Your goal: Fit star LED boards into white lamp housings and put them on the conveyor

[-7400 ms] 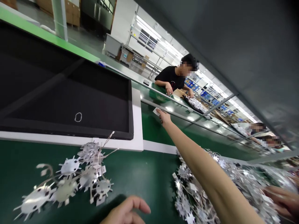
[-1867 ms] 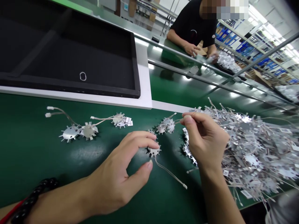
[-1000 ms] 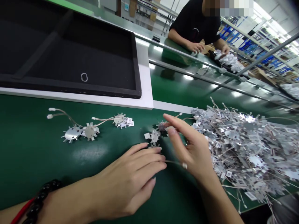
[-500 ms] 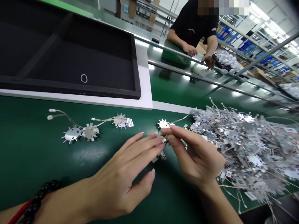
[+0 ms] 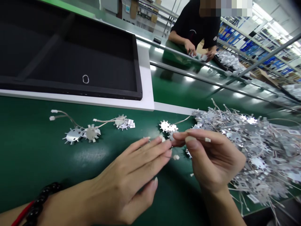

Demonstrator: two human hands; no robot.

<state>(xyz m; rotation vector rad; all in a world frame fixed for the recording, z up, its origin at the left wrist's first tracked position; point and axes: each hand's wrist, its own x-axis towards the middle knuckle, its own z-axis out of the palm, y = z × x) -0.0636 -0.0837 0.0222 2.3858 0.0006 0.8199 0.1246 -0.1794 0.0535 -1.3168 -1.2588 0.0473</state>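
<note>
My right hand (image 5: 211, 160) is closed in a pinch on a thin wire lead, whose white connector (image 5: 207, 140) sticks out past the thumb and forefinger. Beside it, my left hand (image 5: 136, 169) has its fingers stretched out over the table and its thumb apart. White connectors show at its fingertips, one of them a loose white plug (image 5: 176, 157); what lies under the fingers is hidden. Just beyond both hands lie shiny toothed metal discs (image 5: 165, 126) with wires. More such wired discs (image 5: 91, 133) rest to the left, some carrying white labels.
A large pile of toothed metal discs with wires (image 5: 256, 157) covers the right side of the green table (image 5: 47, 163). A black-framed panel (image 5: 105, 62) on a white board (image 5: 148, 91) stands at the back left. Across the metal rails, a co-worker (image 5: 195, 34) handles small parts.
My right hand has moved right, away from the left fingertips, with the wire in its pinch. My left hand has shifted slightly right. The co-worker's hands have come closer together.
</note>
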